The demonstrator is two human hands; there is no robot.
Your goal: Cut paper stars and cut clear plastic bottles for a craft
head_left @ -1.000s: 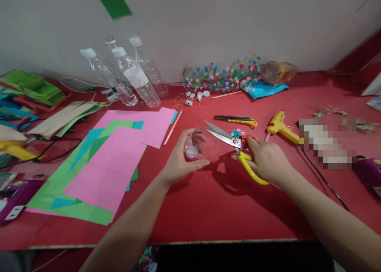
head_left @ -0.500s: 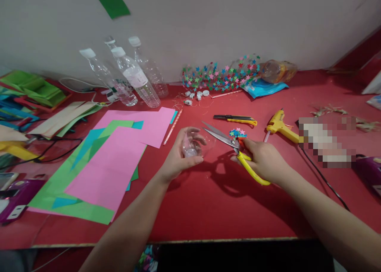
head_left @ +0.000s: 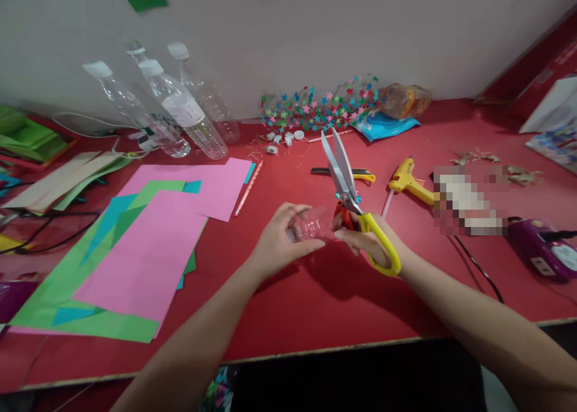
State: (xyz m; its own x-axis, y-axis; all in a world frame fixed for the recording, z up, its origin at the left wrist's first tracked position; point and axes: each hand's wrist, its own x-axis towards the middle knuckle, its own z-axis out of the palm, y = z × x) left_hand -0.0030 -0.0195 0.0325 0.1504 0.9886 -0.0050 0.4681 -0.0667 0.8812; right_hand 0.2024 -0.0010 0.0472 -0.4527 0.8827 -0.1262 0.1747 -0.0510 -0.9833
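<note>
My left hand is closed around a clear cut piece of plastic bottle, held just above the red table. A pair of scissors with yellow and red handles sits in my right hand, its blades slightly parted and pointing up and away. The fingertips of that hand come up to the right edge of the plastic piece; whether they grip it too, I cannot tell. Behind the scissors, small star sequins are mostly hidden. Beyond them lies a yellow box cutter.
Coloured paper sheets cover the table's left side. Clear bottles lean against the wall, left of star-covered plastic. A yellow glue gun lies at right, with a purple power strip beyond. The table edge runs in front.
The scissors have swung from pointing left to pointing upward. My right hand has moved in to the plastic piece, which has turned in my left hand. The view has shifted right.
</note>
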